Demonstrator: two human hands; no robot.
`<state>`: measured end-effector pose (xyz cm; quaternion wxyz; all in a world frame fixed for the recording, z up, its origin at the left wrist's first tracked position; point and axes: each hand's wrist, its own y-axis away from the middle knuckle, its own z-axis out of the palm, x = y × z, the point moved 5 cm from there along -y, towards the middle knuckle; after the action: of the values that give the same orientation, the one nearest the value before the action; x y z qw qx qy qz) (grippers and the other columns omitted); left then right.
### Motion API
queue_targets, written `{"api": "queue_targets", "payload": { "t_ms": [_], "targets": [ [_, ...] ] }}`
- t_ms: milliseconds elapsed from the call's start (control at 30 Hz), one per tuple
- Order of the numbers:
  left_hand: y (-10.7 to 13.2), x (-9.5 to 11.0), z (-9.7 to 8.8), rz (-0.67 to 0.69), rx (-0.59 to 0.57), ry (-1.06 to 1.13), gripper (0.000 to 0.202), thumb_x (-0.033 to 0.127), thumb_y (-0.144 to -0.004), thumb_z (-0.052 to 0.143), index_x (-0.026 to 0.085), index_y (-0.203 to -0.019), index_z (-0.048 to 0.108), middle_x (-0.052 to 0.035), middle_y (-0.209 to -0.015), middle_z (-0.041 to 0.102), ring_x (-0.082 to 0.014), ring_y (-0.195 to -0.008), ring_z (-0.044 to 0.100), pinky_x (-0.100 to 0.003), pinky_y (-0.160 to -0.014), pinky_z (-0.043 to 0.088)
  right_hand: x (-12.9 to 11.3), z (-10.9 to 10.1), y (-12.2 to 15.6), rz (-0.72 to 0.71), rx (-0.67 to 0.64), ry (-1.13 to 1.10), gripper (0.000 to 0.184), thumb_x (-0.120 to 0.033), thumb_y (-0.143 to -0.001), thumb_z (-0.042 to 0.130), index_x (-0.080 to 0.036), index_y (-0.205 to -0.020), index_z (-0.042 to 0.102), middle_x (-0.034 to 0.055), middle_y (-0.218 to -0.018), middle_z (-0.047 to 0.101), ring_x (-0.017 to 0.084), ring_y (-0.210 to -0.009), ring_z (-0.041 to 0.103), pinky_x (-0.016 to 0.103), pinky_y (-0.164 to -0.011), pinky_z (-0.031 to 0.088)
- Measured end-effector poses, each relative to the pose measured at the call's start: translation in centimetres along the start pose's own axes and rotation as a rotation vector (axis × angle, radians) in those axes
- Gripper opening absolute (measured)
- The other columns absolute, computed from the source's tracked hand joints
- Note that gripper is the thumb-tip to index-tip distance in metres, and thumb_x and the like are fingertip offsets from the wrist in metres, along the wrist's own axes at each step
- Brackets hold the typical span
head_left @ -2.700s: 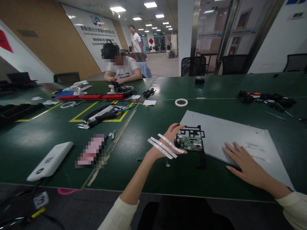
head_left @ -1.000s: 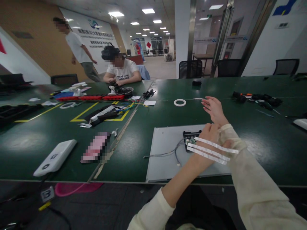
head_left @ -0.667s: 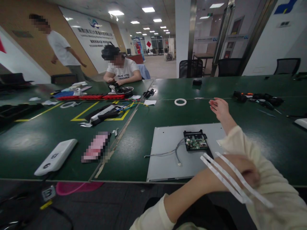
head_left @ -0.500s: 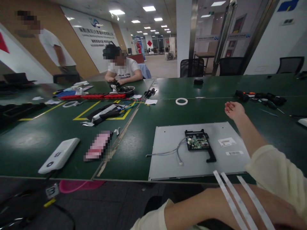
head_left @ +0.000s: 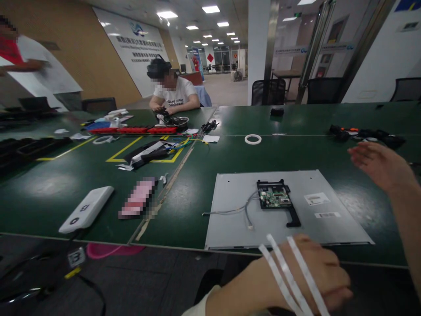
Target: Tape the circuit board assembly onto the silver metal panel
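Note:
My left hand (head_left: pixel 315 276) hovers low in front of the table's near edge, its fingers curled in with nothing showing in them. Three white tape strips (head_left: pixel 289 276) stick across its back and wrist. My right hand (head_left: pixel 381 166) is raised at the right above the table, fingers stretched out and holding nothing. Between the two hands a grey metal panel (head_left: pixel 230 219) lies flat on the green table (head_left: pixel 197 175). The panel carries a small green circuit board (head_left: pixel 274 197) in a black bracket (head_left: pixel 292 217), with thin grey wires (head_left: pixel 243 210) trailing left. Neither hand touches the panel.
A white tape ring (head_left: pixel 253 139) lies beyond the panel; black tools (head_left: pixel 368 134) lie at the far right. To the left are a white device (head_left: pixel 86 209), a blurred pink item (head_left: pixel 138 198) and cables in a yellow-marked square (head_left: pixel 148 153). A seated person (head_left: pixel 174 92) works at the far side; another person (head_left: pixel 36 70) stands at far left.
My left hand dropped from beside the circuit board to below the table's near edge. My right hand swung right from above the panel. The standing person walked left.

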<state>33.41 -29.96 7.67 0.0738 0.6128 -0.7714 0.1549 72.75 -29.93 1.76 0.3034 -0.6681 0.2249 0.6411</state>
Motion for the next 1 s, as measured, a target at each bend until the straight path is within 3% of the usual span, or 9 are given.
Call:
{"api": "queue_targets", "payload": {
  "t_ms": [100,200,267,367,467,633,800,900,1000],
  "targets": [
    [3.0,-4.4,0.8,-0.356,0.164,0.027,0.020,0.026,-0.088,0.044,0.025,-0.102,0.059,-0.0011,-0.109,0.064,-0.0175,-0.104,0.057,-0.037,-0.100,0.037,4.2,1.3,4.8,0.006,-0.150,0.523,0.041,-0.050,-0.083,0.053,-0.030,-0.119,0.056,0.0046,-0.125,0.052,0.029,-0.118,0.046,0.047,-0.100,0.041],
    [8.4,-8.2,2.2,-0.723,0.196,-0.051,0.050,0.029,-0.077,0.057,0.023,-0.126,0.049,-0.0095,-0.135,0.048,-0.0296,-0.126,0.041,-0.052,-0.104,0.029,8.4,2.3,9.1,-0.202,-0.252,0.960,0.055,-0.059,-0.085,0.043,-0.025,-0.127,0.051,0.0050,-0.138,0.040,0.030,-0.126,0.037,0.051,-0.104,0.034],
    [11.4,-9.7,2.9,-0.860,0.142,-0.101,0.069,0.036,-0.071,0.062,0.026,-0.136,0.040,-0.0102,-0.145,0.036,-0.0332,-0.135,0.028,-0.054,-0.106,0.024,10.5,3.0,11.4,-0.348,-0.336,1.117,0.057,-0.059,-0.088,0.035,-0.025,-0.132,0.047,0.0035,-0.143,0.032,0.031,-0.132,0.026,0.055,-0.107,0.027],
    [13.9,-10.7,3.9,-0.927,-0.016,-0.116,0.092,0.045,-0.061,0.070,0.029,-0.142,0.031,-0.0104,-0.150,0.028,-0.0381,-0.137,0.022,-0.059,-0.106,0.020,12.0,3.6,13.5,-0.417,-0.383,1.297,0.058,-0.058,-0.091,0.028,-0.031,-0.142,0.033,0.0000,-0.147,0.024,0.031,-0.135,0.019,0.060,-0.105,0.023],
    [14.6,-11.5,4.4,-0.969,-0.091,-0.134,0.097,0.046,-0.059,0.071,0.028,-0.144,0.027,-0.0116,-0.149,0.029,-0.0382,-0.136,0.024,-0.061,-0.104,0.021,11.8,3.9,14.2,-0.419,-0.366,1.378,0.058,-0.057,-0.093,0.025,-0.032,-0.146,0.025,-0.0019,-0.148,0.019,0.028,-0.136,0.018,0.059,-0.105,0.025],
    [14.9,-12.8,4.7,-0.988,-0.022,-0.225,0.095,0.056,-0.061,0.068,0.028,-0.143,0.030,-0.0124,-0.150,0.027,-0.0401,-0.137,0.021,-0.062,-0.104,0.019,11.4,4.5,14.7,-0.418,-0.295,1.405,0.059,-0.055,-0.094,0.021,-0.028,-0.147,0.022,-0.0007,-0.147,0.022,0.026,-0.135,0.020,0.058,-0.104,0.026],
    [15.5,-14.6,4.7,-1.044,0.039,-0.277,0.092,0.056,-0.062,0.069,0.030,-0.142,0.031,-0.0101,-0.150,0.028,-0.0376,-0.137,0.021,-0.061,-0.103,0.024,11.5,5.1,14.5,-0.387,-0.220,1.352,0.058,-0.054,-0.094,0.024,-0.024,-0.143,0.031,0.0020,-0.145,0.028,0.028,-0.134,0.023,0.057,-0.103,0.028],
    [15.3,-15.5,4.3,-1.050,0.037,-0.267,0.096,0.054,-0.059,0.071,0.028,-0.143,0.030,-0.0114,-0.149,0.029,-0.0387,-0.137,0.019,-0.062,-0.102,0.025,9.5,5.8,14.5,-0.416,-0.108,1.269,0.056,-0.051,-0.094,0.028,-0.020,-0.139,0.039,0.0068,-0.141,0.035,0.031,-0.131,0.029,0.059,-0.103,0.028],
    [14.7,-16.2,3.3,-1.027,0.070,-0.253,0.094,0.055,-0.061,0.070,0.026,-0.142,0.031,-0.0125,-0.148,0.030,-0.0386,-0.137,0.019,-0.061,-0.102,0.025,4.8,9.1,16.9,-0.575,0.007,1.081,0.046,-0.039,-0.094,0.036,-0.020,-0.135,0.043,0.0081,-0.133,0.044,0.029,-0.125,0.039,0.053,-0.104,0.032]
  ]
}}
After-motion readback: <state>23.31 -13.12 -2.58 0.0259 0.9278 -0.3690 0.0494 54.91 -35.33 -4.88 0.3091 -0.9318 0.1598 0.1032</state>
